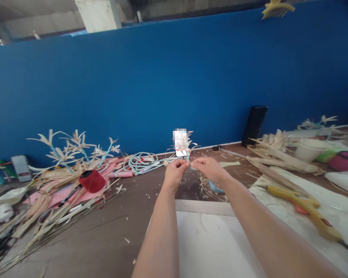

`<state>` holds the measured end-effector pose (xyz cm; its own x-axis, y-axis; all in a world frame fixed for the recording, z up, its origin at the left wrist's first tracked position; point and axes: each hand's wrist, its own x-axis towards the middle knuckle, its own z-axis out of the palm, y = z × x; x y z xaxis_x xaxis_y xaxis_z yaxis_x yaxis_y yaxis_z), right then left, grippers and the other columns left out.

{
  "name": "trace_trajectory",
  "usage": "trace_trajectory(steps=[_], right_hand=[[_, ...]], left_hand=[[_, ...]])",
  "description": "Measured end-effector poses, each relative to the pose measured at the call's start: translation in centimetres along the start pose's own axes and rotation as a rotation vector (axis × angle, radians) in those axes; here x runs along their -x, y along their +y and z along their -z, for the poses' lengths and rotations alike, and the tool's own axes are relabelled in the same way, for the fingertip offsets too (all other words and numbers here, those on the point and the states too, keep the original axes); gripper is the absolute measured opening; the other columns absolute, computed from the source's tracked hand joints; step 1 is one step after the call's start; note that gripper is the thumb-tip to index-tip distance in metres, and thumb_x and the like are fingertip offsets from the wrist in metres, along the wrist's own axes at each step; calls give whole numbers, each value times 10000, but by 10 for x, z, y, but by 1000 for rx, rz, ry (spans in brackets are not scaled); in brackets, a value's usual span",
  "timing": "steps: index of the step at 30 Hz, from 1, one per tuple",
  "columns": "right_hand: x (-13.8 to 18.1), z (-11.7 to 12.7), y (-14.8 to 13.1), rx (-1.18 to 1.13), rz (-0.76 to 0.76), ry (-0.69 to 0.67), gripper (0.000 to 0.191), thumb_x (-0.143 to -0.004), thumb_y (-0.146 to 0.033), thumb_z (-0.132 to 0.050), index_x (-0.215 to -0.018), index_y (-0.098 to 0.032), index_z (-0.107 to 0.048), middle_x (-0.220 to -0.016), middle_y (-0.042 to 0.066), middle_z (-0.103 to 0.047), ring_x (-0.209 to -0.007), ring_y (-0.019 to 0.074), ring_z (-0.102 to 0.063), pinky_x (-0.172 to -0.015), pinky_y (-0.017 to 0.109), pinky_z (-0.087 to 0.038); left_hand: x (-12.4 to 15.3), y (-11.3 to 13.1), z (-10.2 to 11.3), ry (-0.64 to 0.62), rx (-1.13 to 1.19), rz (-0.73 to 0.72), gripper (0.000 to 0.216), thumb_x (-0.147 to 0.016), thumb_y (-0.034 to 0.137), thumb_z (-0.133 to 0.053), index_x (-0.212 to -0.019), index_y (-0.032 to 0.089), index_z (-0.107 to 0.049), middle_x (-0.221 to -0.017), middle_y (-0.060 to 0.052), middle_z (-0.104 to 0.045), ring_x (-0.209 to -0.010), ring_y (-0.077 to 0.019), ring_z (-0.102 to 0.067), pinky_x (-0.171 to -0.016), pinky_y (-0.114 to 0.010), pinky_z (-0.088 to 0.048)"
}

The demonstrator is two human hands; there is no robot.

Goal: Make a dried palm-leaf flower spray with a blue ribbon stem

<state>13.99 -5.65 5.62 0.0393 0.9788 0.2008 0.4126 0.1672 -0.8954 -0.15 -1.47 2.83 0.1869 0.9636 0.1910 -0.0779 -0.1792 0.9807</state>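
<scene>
My left hand (174, 174) is closed in a pinch on the light-blue stem of a small dried-husk flower (188, 155). Pale petals spread above my fingertips, in front of a white, partly blurred-out card or screen. My right hand (211, 170) meets the left at the stem's base, thumb and fingers pinched together; what lies between them is too small to make out. Beneath my right wrist sits a light-blue round object (215, 187), partly covered by the arm, beside a pile of husk scraps (205, 186).
Finished husk flowers (82, 144), a red spool (92, 180) and a coiled light-blue cord (143, 162) lie left. On the right are a yellow glue gun (307, 206) on paper, dried husks (287, 154) and a black box (254, 125). A white board (211, 239) lies below my forearms.
</scene>
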Motion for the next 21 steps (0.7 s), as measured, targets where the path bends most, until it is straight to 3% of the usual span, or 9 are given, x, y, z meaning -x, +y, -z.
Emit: trace_trajectory(steps=[7, 14, 21], right_hand=[[-4, 1, 6, 62, 19, -44, 241, -663, -390, -577, -699, -165, -654, -558, -33, -524, -528, 95, -408, -513, 226, -313], [-7, 1, 13, 62, 98, -6, 202, -649, -337, -607, -727, -178, -705, -771, 28, -657, -729, 161, -562, -666, 256, -402], [-3, 1, 9, 74, -9, -55, 260, -666, -369, -590, -807, -191, -717, -654, 5, -646, -551, 125, -515, -534, 246, -370]], left_hand=[[-1, -4, 2, -1, -38, -13, 291, -605, 392, -675, -738, 136, -639, -602, 11, -549, -521, -70, -409, -533, -207, -325], [-2, -6, 3, 1, -113, -28, 266, -618, 383, -660, -730, 144, -634, -608, 11, -550, -534, -75, -419, -540, -209, -326], [0, -4, 5, 21, -185, -22, 303, -620, 409, -646, -760, 141, -630, -654, -7, -575, -565, -91, -445, -542, -214, -331]])
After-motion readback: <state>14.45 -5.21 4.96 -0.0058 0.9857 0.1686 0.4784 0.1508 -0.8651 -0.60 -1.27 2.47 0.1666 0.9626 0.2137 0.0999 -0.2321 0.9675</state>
